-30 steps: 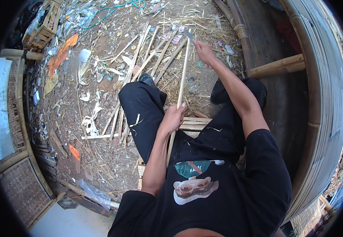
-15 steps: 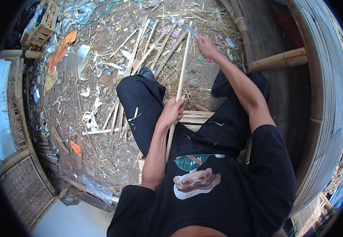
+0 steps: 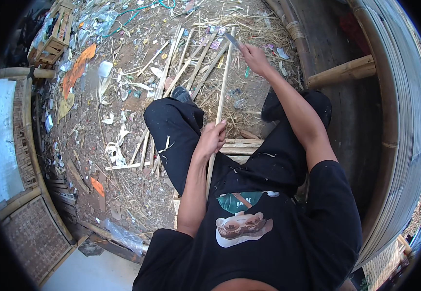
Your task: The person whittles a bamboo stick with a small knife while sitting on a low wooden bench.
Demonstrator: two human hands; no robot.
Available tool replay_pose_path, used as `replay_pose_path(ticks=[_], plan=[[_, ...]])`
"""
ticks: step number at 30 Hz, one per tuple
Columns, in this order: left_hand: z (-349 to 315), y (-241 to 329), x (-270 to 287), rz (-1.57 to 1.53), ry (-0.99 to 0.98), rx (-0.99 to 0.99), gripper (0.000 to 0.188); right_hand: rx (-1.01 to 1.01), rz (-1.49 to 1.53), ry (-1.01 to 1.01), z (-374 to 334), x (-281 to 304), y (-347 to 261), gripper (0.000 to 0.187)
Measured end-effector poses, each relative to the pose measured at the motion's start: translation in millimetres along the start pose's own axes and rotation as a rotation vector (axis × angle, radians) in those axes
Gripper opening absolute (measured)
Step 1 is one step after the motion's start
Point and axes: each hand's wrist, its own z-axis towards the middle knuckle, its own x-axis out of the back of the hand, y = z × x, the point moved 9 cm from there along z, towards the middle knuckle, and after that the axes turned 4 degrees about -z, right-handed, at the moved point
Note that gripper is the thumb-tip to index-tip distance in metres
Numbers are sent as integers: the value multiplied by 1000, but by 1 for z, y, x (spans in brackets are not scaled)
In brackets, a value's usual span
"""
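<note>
My left hand [image 3: 211,139] is closed around a long pale bamboo strip [image 3: 224,89] that runs from my lap out between my knees. Its far end reaches the littered ground ahead. In my right hand [image 3: 255,59], with the arm stretched forward, is a knife [image 3: 232,40]. The blade points to the far left and lies at or across the strip's far end; whether the edge touches it I cannot tell. The knife's handle is hidden inside my fist. Thin shavings [image 3: 165,143] cling to my black trousers.
Several loose bamboo strips [image 3: 175,54] lie on the ground left of the held one. A wooden crate [image 3: 55,36] stands far left. A bamboo-framed structure [image 3: 387,116] rises close on my right. Woven panels [image 3: 34,237] are at the left, with clear plastic [image 3: 123,236] near them.
The knife has turned and shifted slightly left at the strip's far end, showing more of its blade. My left hand keeps its grip. The view has shifted a little.
</note>
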Motion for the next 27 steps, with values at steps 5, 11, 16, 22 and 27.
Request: replay_pose_path(ticks=[5, 11, 16, 22, 27], plan=[[-2, 1, -5, 43, 1, -16, 34, -50, -79, 135, 16, 21, 3, 44], [-3, -4, 0, 116, 58, 7, 35, 71, -238, 113, 12, 2, -12, 43], [-1, -5, 4, 166, 76, 7, 35, 128, -255, 18, 14, -18, 1, 43], [6, -6, 16, 138, 141, -15, 32, 125, -232, -299, -21, -55, -18, 44], [5, 0, 12, 103, 113, -17, 33, 165, -240, -229, -17, -36, -18, 43]])
